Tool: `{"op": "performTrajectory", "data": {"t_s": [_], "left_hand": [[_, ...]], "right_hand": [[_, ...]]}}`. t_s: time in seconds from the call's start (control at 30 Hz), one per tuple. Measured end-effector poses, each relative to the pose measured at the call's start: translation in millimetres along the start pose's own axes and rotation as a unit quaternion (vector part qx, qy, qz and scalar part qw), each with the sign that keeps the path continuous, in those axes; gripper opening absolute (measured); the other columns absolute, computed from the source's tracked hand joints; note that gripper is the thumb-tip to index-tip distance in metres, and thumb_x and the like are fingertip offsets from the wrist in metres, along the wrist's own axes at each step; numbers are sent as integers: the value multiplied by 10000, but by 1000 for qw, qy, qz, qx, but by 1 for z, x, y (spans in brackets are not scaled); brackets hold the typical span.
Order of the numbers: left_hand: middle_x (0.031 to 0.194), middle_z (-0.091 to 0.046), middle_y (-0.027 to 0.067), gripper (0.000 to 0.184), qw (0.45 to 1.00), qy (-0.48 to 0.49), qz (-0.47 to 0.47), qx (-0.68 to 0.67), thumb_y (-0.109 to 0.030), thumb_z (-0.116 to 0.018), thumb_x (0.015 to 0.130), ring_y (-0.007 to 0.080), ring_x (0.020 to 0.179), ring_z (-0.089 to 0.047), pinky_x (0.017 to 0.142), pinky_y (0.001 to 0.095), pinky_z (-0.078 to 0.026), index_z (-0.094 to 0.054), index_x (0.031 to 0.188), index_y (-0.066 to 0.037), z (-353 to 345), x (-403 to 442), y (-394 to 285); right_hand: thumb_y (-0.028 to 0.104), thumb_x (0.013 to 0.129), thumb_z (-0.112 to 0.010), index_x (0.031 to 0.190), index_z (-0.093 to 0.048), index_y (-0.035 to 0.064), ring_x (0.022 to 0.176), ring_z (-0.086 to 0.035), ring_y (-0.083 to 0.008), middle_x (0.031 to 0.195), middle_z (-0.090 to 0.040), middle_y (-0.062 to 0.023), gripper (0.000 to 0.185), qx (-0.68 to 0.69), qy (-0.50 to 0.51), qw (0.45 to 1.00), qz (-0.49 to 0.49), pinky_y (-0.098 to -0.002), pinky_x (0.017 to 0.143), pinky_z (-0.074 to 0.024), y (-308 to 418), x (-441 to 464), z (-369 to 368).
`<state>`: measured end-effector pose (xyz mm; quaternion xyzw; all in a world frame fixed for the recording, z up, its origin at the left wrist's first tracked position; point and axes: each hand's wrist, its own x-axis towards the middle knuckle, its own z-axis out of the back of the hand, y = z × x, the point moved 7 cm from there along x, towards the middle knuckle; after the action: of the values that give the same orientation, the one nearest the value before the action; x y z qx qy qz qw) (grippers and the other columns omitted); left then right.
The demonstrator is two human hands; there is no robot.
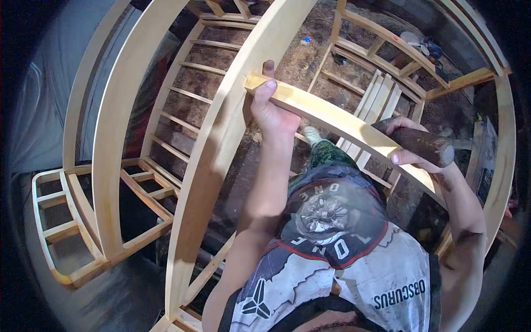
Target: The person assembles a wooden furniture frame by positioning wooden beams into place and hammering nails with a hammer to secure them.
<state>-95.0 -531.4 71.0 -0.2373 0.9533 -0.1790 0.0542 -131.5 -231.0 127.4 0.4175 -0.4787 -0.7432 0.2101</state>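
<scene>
A pale wooden rail (332, 117) runs slantwise in front of my torso. My left hand (271, 108) is closed around it near its left end, thumb over the face. That end meets the edge of a long curved board (213, 149); I cannot tell whether it is joined there. My right hand (417, 144) is closed farther along, its thumb on the rail and its fingers over a short, dark, round piece of wood (420, 145) with a pale cut end. This round piece lies across the rail's far side.
Curved boards stand on a low frame (88, 268) to the left. A slatted frame (171, 119) lies beyond the curved board. At the upper right is another curved frame (381, 39), with loose pale slats (376, 99) below it. A small blue object (306, 40) lies on the dirt floor.
</scene>
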Motion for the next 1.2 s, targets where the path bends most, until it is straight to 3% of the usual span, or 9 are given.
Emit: {"op": "performTrajectory", "data": {"t_s": [0.03, 0.1, 0.23, 0.3, 0.33, 0.67, 0.77, 1.1, 1.2], "left_hand": [[1168, -603, 41, 471, 1000, -2, 1, -2, -115, -708, 740, 186, 724, -667, 665, 409, -563, -541, 1180, -140, -3, -2, 3], [1005, -616, 78, 446, 998, -37, -46, 23, -109, -675, 725, 239, 710, -664, 690, 398, -611, -557, 1153, -64, -7, -5, -1], [932, -615, 72, 365, 993, -89, -45, 57, -123, -671, 721, 249, 712, -652, 708, 427, -595, -588, 1071, -62, 2, -2, 3], [850, -618, 73, 298, 996, -75, 14, 38, -153, -676, 721, 257, 714, -643, 719, 449, -578, -602, 995, -64, 9, -4, 7], [725, -647, 134, 261, 997, -77, 13, 16, -199, -705, 691, 305, 718, -649, 734, 449, -567, -626, 872, -28, 12, 1, 5], [910, -598, 54, 312, 998, -42, 3, 39, -176, -698, 703, 247, 837, -636, 754, 421, -573, -600, 982, -77, 7, 4, 7], [774, -666, 126, 250, 998, -61, 3, -11, -188, -706, 708, 313, 714, -668, 714, 460, -581, -639, 888, -28, 7, 6, 10], [792, -674, 129, 238, 998, -55, -9, -12, -193, -693, 722, 318, 728, -677, 717, 477, -581, -640, 885, -28, 16, 12, 13], [883, -591, 44, 337, 999, -21, 3, 46, -187, -702, 697, 226, 817, -631, 755, 428, -567, -588, 1000, -92, 6, 8, 11]], "right_hand": [[392, 740, -880, 1119, -583, 64, 943, -566, -127, 1002, -605, -23, 583, -27, -12, 999, 38, -293, 808, -463, 3, -2, 3], [391, 729, -886, 1131, -588, 73, 985, -565, -146, 1034, -605, -33, 593, 26, 4, 1000, 9, -311, 853, -461, 4, -2, 0], [420, 686, -886, 1147, -579, 92, 1090, -517, -169, 1115, -563, -30, 644, 17, 6, 1000, -4, -344, 965, -411, -4, 2, 5], [420, 685, -885, 1137, -583, 87, 1082, -518, -167, 1108, -559, -33, 637, 52, 0, 999, 2, -342, 962, -411, -4, -2, 2], [430, 683, -883, 1123, -580, 83, 1064, -515, -167, 1089, -554, -31, 637, 16, 0, 1000, -5, -339, 950, -410, 1, -3, 2], [455, 655, -886, 1098, -590, 79, 1030, -526, -172, 1050, -563, -35, 653, 14, -33, 999, 7, -334, 910, -413, 5, -6, 4], [452, 716, -868, 1136, -601, 52, 1056, -536, -180, 1057, -584, -43, 639, -20, -21, 999, 15, -341, 949, -417, 5, -8, 7], [470, 634, -883, 1143, -587, 66, 1058, -534, -180, 1079, -573, -48, 714, -15, -33, 999, -2, -309, 945, -402, 2, -6, 10], [410, 645, -899, 1195, -575, 60, 1106, -550, -166, 1145, -594, -58, 729, 73, -66, 995, -19, -280, 983, -408, -7, -8, 21]]}}
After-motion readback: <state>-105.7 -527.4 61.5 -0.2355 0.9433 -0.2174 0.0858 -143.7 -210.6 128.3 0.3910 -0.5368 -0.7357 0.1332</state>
